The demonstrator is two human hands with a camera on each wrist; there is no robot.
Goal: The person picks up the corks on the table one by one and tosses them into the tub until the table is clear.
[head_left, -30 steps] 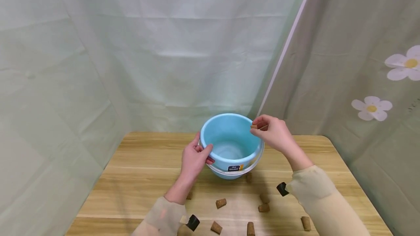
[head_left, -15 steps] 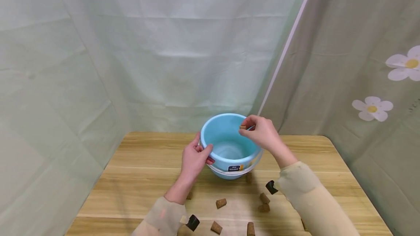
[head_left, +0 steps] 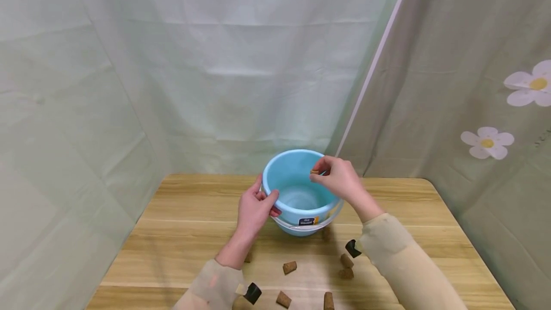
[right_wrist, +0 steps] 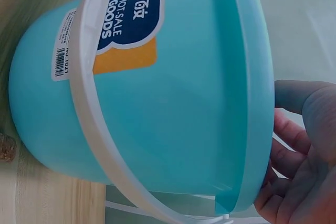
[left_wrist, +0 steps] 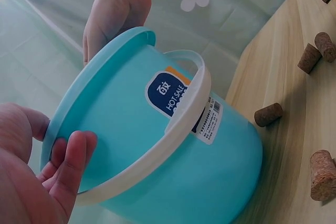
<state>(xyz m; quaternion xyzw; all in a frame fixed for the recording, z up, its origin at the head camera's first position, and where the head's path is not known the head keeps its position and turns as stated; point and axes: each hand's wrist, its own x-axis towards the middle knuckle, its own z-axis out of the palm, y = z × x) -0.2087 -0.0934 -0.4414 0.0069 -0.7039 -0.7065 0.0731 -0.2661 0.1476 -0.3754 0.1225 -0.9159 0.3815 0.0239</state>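
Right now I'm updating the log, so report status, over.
Left fingers gripping bucket at its rim. Right fingers pinching cork at the opening. Nothing else seen blocking it; loose corks on table in front.

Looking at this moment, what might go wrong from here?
The cork is pinched at the fingertips of the right hand, so it might slip out early, though over the bucket's opening it would probably land inside.
The left hand grips the bucket at one side of the rim; a hard pull there could tip it.
The right sleeve passes near two corks and might knock them when drawn back.
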